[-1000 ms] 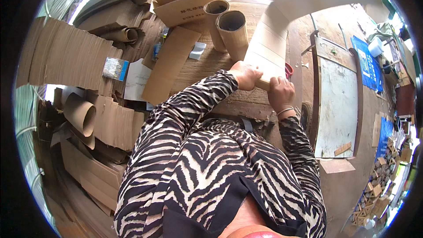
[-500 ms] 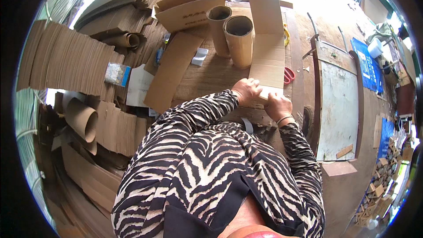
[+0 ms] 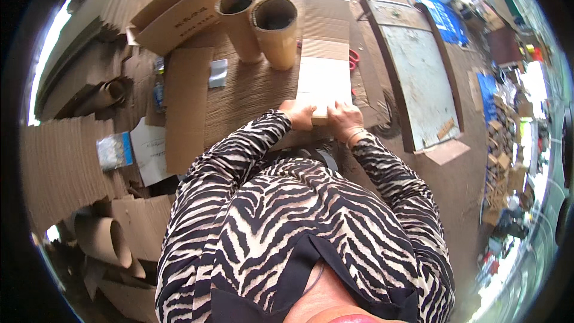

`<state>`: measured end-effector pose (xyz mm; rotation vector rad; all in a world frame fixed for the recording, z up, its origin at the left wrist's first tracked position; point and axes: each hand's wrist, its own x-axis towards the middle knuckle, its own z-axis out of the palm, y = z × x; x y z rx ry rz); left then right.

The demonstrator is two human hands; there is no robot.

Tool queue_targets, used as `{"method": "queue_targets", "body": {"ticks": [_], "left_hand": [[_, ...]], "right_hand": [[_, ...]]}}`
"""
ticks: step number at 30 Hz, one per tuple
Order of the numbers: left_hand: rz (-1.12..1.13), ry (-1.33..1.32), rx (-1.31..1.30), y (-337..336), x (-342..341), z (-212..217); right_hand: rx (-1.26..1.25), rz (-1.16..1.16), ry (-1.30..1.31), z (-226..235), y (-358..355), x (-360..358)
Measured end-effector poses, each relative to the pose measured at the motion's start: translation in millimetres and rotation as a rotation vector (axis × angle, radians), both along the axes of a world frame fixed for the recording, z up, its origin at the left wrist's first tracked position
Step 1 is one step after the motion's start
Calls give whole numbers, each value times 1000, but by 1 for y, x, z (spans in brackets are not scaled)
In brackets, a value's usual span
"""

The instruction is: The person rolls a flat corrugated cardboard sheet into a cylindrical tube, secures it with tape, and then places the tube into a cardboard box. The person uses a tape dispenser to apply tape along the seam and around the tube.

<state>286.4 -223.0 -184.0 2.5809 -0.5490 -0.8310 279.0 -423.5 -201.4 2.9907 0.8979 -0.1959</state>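
A long cardboard strip (image 3: pixel 324 78) lies lengthwise on the wooden table in front of me, pale and smooth at the near end, brown and ribbed farther off. My left hand (image 3: pixel 299 114) closes on the left corner of its near end. My right hand (image 3: pixel 345 121) grips the right corner, fingers curled over the edge. Between the hands a small folded edge shows; the thumbs are partly hidden. Two upright cardboard tubes, a left tube (image 3: pixel 240 33) and a right tube (image 3: pixel 278 39), stand left of the strip. Red-handled scissors (image 3: pixel 354 58) lie partly under its right side.
A flat brown cardboard piece (image 3: pixel 188 107) and a small silvery packet (image 3: pixel 218 73) lie left of the tubes. An open carton (image 3: pixel 185 15) stands behind them. Stacked cardboard sheets (image 3: pixel 66 167) fill the left side. A flat cart (image 3: pixel 418 78) stands right of the table.
The view has turned, shifting the surroundings leftward. Both hands, still gripping the strip, have come nearer the table's front edge. More pale surface shows at its near end.
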Motion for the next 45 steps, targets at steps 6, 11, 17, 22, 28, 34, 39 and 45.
{"method": "queue_targets", "body": {"ticks": [6, 11, 17, 22, 28, 34, 39, 45], "left_hand": [[96, -52, -82, -10, -14, -49], [-59, -229, -100, -9, -15, -42], [38, -13, -56, -30, -17, -45], [2, -457, -83, -68, -12, -100], [40, -725, -84, -133, 23, -126], [30, -644, -105, -179, 28, -183], [115, -726, -196, -202, -2, -207], [132, -704, -284, -200, 23, -210]], "right_hand": [[-57, -11, 105, 13, 9, -5], [-57, -150, 353, 5, 12, -11], [61, 209, -81, -32, -18, -13], [98, 36, -157, -67, -58, -8], [179, -7, -298, -75, -123, 37], [166, -8, -164, -143, -181, 29], [308, -138, -52, -177, -188, 18], [473, -147, -83, -174, -188, 20]]}}
